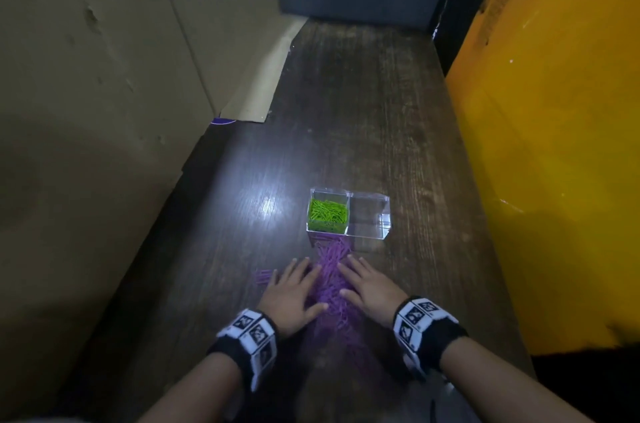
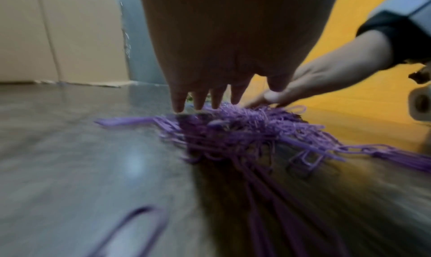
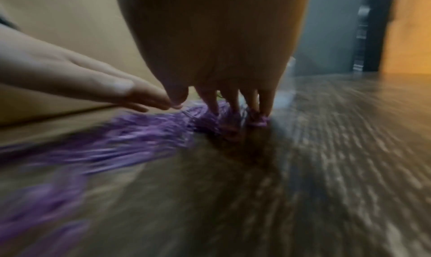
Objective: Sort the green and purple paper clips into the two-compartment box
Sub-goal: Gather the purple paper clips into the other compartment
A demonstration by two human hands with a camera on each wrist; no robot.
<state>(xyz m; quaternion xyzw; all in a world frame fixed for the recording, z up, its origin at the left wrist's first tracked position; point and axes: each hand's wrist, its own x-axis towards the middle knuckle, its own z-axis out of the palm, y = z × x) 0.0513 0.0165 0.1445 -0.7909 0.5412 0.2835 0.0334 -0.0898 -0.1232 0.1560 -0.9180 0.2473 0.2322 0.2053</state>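
— What am I wearing on my arms?
— I see bare forearms, no sleeves. On each wrist, a black band (image 1: pixel 446 336) carries white blocks printed with square black-and-white marker tiles (image 1: pixel 250 331).
— Rings?
— I cannot tell.

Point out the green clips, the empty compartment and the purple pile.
green clips (image 1: pixel 328 209), head view, middle of the heap in the box's left compartment
empty compartment (image 1: pixel 370 214), head view, its clear floor
purple pile (image 1: pixel 331 261), head view, heap between the hands
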